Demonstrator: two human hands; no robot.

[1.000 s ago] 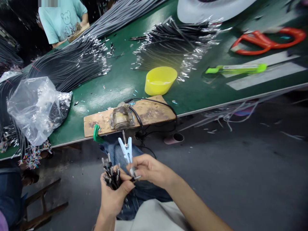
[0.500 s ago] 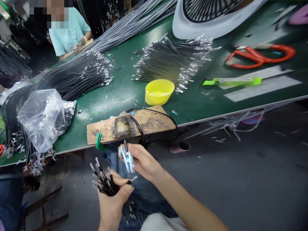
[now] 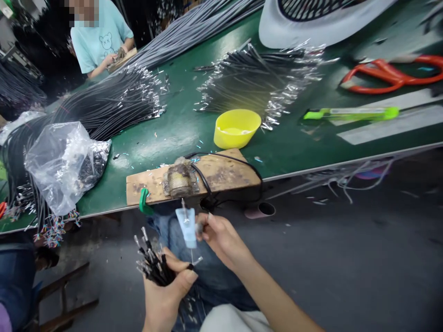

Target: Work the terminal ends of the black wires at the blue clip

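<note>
Wrapped round a bundle of black cables with stripped silvery ends, my left hand is closed. Its thumb and forefinger pinch one cable, whose thin bare end points up beneath the clip. A light blue clip, like a clothes peg, hangs by the metal tip of a round, brownish device. Just right of the clip, my right hand has its fingers curled together. A small grey lump shows at its fingertips; what it is I cannot make out.
The device sits on a wooden board with a green clamp at the table edge. Behind stand a yellow cup and cable bundles. Orange-handled scissors, a green cutter and a plastic bag lie about. A person works opposite.
My right hand has let go of the blue clip and moved a little right and down. The clip has turned its broad side to view. The left hand still holds the cables.
</note>
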